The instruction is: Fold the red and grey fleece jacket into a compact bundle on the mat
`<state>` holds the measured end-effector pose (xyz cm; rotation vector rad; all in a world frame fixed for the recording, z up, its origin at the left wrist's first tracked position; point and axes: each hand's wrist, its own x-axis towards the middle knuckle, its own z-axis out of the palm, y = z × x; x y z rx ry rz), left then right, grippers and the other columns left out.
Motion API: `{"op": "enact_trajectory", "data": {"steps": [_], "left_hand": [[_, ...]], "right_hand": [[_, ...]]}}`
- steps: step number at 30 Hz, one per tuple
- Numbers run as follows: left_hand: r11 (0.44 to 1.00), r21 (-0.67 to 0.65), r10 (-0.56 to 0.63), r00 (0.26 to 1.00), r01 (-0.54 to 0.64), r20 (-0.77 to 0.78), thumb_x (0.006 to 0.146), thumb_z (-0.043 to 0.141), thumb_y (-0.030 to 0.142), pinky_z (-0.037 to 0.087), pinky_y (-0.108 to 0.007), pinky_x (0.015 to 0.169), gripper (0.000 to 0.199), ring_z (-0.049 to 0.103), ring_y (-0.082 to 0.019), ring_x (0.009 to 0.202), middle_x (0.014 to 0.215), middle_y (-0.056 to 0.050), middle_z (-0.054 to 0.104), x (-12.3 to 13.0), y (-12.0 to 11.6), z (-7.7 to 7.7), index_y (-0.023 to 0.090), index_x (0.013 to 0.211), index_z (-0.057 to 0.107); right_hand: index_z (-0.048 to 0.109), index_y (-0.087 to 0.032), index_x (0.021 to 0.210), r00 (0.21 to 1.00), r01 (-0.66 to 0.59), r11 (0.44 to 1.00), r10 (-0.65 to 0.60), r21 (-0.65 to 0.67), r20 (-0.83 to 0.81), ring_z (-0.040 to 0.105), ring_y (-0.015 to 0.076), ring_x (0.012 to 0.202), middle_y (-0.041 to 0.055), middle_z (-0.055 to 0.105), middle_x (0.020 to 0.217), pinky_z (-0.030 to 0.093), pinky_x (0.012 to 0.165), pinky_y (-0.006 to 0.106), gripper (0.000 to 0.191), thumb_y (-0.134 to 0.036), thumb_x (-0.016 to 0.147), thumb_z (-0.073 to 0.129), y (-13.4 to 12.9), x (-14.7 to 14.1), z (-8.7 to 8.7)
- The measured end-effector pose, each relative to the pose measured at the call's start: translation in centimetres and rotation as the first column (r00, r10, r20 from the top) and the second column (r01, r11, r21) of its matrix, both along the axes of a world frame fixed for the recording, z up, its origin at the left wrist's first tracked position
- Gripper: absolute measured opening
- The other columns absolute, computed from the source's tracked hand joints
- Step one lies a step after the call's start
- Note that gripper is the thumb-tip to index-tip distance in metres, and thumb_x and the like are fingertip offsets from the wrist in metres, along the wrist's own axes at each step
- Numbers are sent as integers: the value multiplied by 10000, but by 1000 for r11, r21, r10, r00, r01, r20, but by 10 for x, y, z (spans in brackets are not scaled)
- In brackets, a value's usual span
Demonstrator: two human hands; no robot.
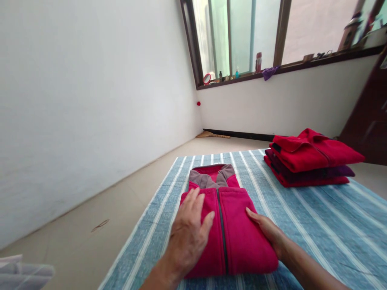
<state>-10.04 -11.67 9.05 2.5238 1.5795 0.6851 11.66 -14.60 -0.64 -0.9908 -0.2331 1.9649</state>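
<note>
A pink zip-up fleece jacket (pixel 240 229) with a grey collar lies folded in front of me, its dark zip running down the middle. My left hand (pixel 189 225) rests on the jacket's left half, palm down, with its fingers stretched out. At the right edge of the jacket is my right hand (pixel 269 231); its thumb lies on top of the fabric, and its other fingers are hidden at the side or beneath. Under the jacket spreads a blue cloth with white stripes (pixel 151 219).
A pile of folded red and purple jackets (pixel 314 159) sits at the right on the striped cloth. A white wall (pixel 90 100) stands to the left, past a strip of floor (pixel 121 197). Small items line the windowsill (pixel 290 68). Light checked fabric (pixel 24 276) shows at bottom left.
</note>
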Motion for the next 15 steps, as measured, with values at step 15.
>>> {"op": "enact_trajectory", "data": {"steps": [15], "left_hand": [[907, -416, -124, 910, -58, -396, 922, 291, 558, 58, -563, 1150, 691, 33, -244, 1458, 1583, -59, 33, 36, 12, -40, 211, 1511, 189]], "right_hand": [[618, -90, 1153, 996, -12, 994, 1, 112, 94, 692, 297, 941, 148, 732, 962, 540, 836, 390, 550, -513, 803, 645, -17, 2, 2]]}}
